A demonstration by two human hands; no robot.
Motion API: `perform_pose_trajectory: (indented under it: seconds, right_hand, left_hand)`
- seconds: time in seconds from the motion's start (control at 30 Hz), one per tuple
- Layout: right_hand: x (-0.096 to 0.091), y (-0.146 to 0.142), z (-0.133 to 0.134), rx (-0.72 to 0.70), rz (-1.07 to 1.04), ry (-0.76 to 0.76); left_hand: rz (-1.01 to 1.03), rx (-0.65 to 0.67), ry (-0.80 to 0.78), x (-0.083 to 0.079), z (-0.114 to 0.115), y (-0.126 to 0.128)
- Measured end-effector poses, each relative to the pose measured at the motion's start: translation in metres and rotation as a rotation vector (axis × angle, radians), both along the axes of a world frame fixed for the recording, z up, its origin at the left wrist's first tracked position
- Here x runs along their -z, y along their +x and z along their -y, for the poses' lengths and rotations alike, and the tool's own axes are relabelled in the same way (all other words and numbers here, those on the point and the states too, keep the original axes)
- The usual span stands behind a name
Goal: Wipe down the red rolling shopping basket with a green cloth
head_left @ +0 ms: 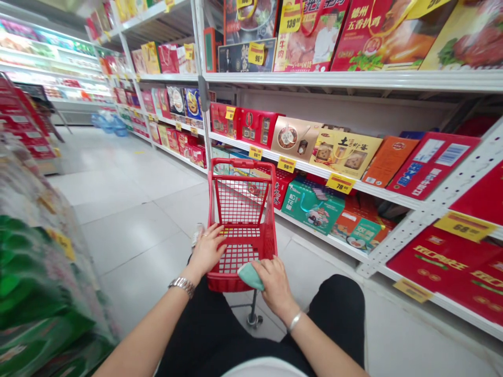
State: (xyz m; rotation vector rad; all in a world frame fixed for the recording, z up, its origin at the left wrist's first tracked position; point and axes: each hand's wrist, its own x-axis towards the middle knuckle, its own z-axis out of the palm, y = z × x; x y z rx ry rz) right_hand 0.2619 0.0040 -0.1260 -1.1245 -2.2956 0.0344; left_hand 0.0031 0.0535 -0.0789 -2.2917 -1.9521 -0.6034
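Here, shelves [353,78] of boxed goods fill the right side, above a pale tiled floor [129,209]. At near centre stands a red cart [241,209], its mesh bottom showing. The left hand [207,250] curls over the cart's left rim. The right hand [276,287] clutches a teal cloth [249,275] against the near rim.

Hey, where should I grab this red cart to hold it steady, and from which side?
Grip the near top rim of the red cart, coming from above on the person's side. That edge is level and closest; the mesh walls offer no bar. The left hand rests at its left corner, the right hand with a teal cloth at its right.
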Motion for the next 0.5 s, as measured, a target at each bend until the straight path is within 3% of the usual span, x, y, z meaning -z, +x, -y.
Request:
perform_pose_trajectory:
  seconds: [0.13, 0.27, 0.4, 0.5]
  right_hand:
    - [0.002, -0.013, 0.011, -0.112, 0.028, 0.018]
    - [-0.003, -0.024, 0.012, -0.168, 0.057, 0.003]
    - [-0.012, -0.033, 0.008, -0.126, 0.084, -0.048]
    - [-0.019, -0.03, 0.003, -0.168, 0.125, -0.006]
  left_hand:
    - [-0.054, -0.141, 0.063, -0.003, -0.002, -0.018]
    - [-0.093, -0.235, 0.044, 0.003, 0.005, -0.006]
    - [-0.095, -0.179, 0.006, 0.011, 0.013, 0.015]
    - [-0.102, -0.116, -0.05, 0.011, 0.013, 0.015]
